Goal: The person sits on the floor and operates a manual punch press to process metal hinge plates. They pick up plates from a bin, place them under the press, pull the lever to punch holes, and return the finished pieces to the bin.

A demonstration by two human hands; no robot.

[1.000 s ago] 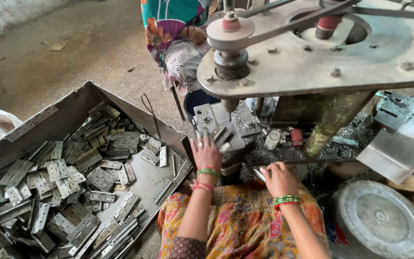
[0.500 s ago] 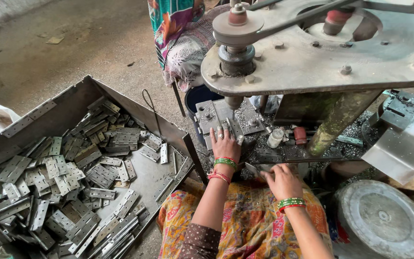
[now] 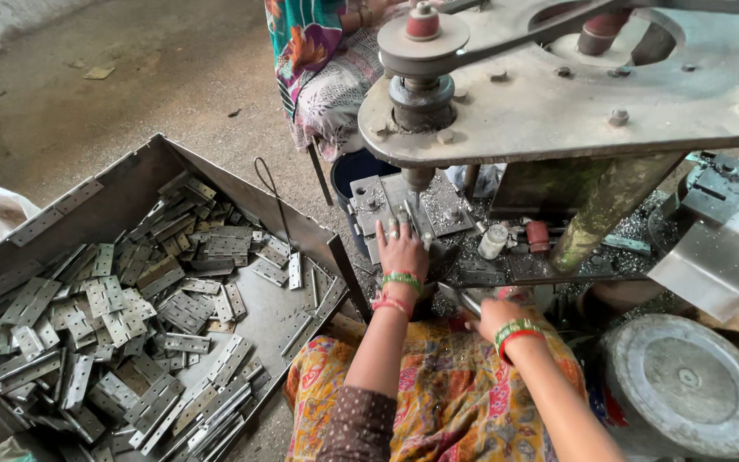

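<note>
My left hand [image 3: 401, 250] reaches forward and presses flat, fingers together, on a metal hinge plate [image 3: 410, 216] lying on the bed of the grey press machine [image 3: 558, 103], right under its spindle. My right hand [image 3: 496, 315] stays low near my lap, curled around a thin metal piece [image 3: 464, 299] at the machine's front edge. Both wrists carry green and red bangles. A patterned orange cloth [image 3: 438, 389] covers my lap.
A big metal tray [image 3: 121, 205] on the left holds several loose hinge plates [image 3: 113, 308]. A round metal lid [image 3: 686, 385] sits at lower right, a bent steel sheet [image 3: 716, 257] at right. Another person in patterned clothing [image 3: 318, 60] sits behind the machine.
My left hand has moved forward from the tray's edge onto the machine bed under the spindle. My right hand has stayed near my lap.
</note>
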